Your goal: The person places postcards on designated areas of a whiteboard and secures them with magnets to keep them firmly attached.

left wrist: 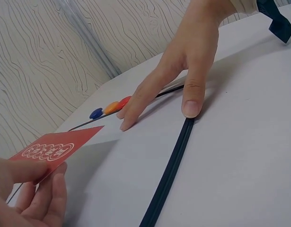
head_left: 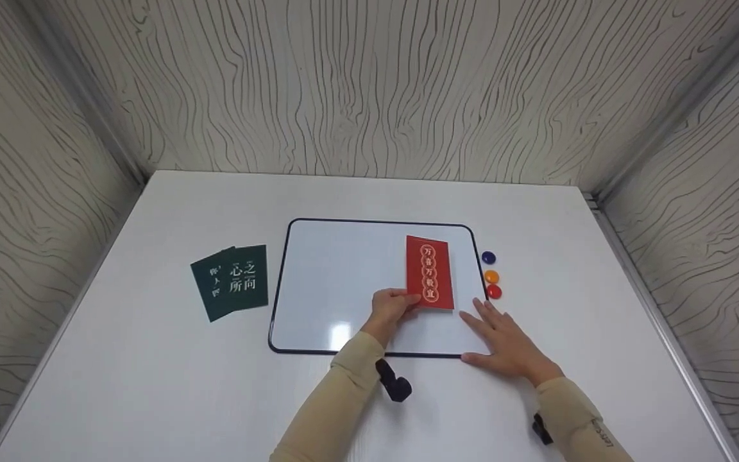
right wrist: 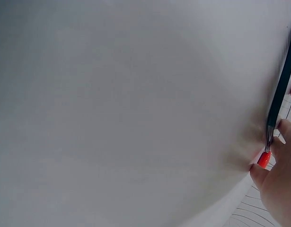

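Between thumb and fingers, my left hand pinches a red card by its lower left corner. Pale characters in linked rings run down the card, and in the left wrist view it is raised, with a shadow on the whiteboard below. My right hand lies with spread, straight fingers over the board's lower right corner. In the left wrist view its thumb rests on the dark frame. Just beyond its fingertips is a red magnet, which also shows beside the hand in the right wrist view.
An orange magnet and a blue magnet lie in line along the board's right edge. Two overlapping dark green cards with white characters lie left of the board. Wood-patterned walls enclose the white table at the back and sides.
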A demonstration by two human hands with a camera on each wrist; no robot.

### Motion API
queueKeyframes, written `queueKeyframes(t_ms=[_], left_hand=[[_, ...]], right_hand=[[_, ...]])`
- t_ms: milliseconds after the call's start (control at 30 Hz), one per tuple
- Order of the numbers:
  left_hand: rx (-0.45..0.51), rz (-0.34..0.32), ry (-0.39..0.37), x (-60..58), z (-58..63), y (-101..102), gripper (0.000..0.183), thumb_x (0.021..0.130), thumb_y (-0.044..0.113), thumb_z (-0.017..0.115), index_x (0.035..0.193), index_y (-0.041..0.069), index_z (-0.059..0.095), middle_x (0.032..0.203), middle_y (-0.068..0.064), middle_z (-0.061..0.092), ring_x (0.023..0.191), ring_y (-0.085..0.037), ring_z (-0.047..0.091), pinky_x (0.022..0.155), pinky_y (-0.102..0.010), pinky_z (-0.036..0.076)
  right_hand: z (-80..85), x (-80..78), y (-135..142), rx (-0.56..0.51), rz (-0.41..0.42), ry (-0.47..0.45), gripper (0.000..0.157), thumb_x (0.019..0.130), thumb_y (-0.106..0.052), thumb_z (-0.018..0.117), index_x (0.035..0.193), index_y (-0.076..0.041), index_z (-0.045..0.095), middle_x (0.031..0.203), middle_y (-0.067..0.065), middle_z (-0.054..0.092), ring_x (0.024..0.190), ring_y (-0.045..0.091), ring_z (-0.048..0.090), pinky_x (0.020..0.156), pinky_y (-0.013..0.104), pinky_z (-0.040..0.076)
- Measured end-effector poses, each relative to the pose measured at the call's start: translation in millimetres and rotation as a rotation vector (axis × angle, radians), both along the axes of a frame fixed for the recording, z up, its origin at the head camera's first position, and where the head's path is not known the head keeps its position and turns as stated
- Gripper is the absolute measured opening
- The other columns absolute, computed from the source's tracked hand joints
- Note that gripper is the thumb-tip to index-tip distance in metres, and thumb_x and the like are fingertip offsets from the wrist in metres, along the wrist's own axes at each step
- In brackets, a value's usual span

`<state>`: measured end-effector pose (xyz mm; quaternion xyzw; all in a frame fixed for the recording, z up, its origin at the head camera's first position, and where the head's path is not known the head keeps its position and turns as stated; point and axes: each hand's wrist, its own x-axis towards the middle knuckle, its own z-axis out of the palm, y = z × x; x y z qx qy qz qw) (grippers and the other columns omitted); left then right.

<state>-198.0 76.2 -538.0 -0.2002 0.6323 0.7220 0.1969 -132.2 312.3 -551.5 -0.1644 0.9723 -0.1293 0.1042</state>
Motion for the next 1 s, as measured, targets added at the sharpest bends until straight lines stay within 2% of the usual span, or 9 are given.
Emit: queueKeyframes(t_ms=[300, 567, 833, 1000], left_hand=[[-0.038, 0.005, 0.001, 2.4, -1.5, 7, 0.020, 0.085, 0.009, 0.070, 0.101, -0.001, 0.065, 0.093, -0.008, 0.069, 0.075, -0.010, 0.068, 0.070, -0.021, 0.059], [-0.145, 0.012, 0.017, 0.9, -1.1, 13, 0.019, 0.084, 0.011, 0.071, 0.099, 0.002, 0.063, 0.095, -0.008, 0.067, 0.078, -0.013, 0.067, 0.069, -0.022, 0.058], [-0.297, -0.014, 0.180, 2.2, -2.9, 16, 0.014, 0.081, 0.006, 0.073, 0.089, 0.001, 0.062, 0.081, -0.009, 0.067, 0.061, -0.009, 0.062, 0.054, -0.017, 0.053], [-0.402, -0.053, 0.273, 4.0, -2.1, 15, 0.015, 0.081, 0.007, 0.074, 0.083, 0.004, 0.059, 0.075, -0.007, 0.066, 0.059, -0.010, 0.061, 0.053, -0.017, 0.049]], right_hand=[[-1.6, 0.4, 1, 0.001, -0.004, 0.001, 0.081, 0.084, -0.066, 0.056, 0.150, -0.024, 0.034, 0.163, 0.010, 0.020, 0.150, 0.037, 0.019, 0.120, 0.062, 0.019], [0.5, 1.1, 1, -0.015, 0.002, 0.012, 0.082, 0.084, -0.066, 0.057, 0.150, -0.024, 0.034, 0.163, 0.011, 0.021, 0.150, 0.038, 0.019, 0.119, 0.063, 0.020], [0.1, 1.5, 0, -0.020, 0.003, 0.016, 0.081, 0.084, -0.065, 0.058, 0.150, -0.025, 0.034, 0.163, 0.010, 0.022, 0.150, 0.037, 0.019, 0.119, 0.063, 0.020], [-0.7, 1.3, 0, -0.023, 0.005, 0.021, 0.081, 0.084, -0.064, 0.058, 0.150, -0.025, 0.034, 0.163, 0.009, 0.022, 0.150, 0.037, 0.020, 0.120, 0.062, 0.020]])
